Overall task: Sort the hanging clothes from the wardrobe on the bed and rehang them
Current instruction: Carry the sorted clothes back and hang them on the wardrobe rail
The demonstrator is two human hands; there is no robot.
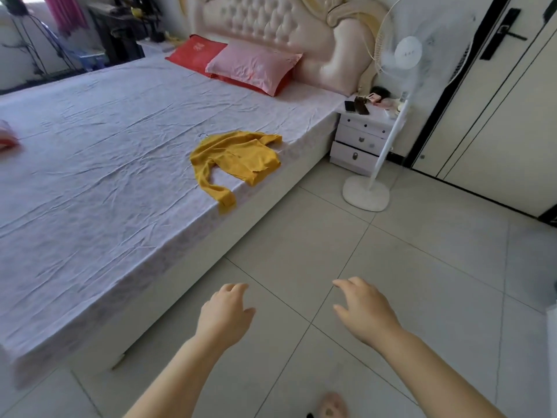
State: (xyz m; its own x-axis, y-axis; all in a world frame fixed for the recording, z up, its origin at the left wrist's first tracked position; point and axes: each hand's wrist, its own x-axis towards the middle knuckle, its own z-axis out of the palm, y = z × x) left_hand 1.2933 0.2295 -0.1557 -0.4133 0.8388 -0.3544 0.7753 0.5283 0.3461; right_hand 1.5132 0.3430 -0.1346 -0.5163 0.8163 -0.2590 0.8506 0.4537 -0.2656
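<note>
The bed (90, 176) spreads ahead and to the left of the fingers. The yellow sweater (238, 158) lies at its near edge, well ahead, almost straight beyond the left hand (224, 315), which is nearer than the right hand (366, 312). Both hands are loosely spread and hold nothing.

We log bright, even daylight, strongest by the pink curtain (67, 12) at upper left; shadows faint. We note wide-angle bowing of the door panels (497, 116) at right, and blur at the near corner of the bed (90, 206).
</note>
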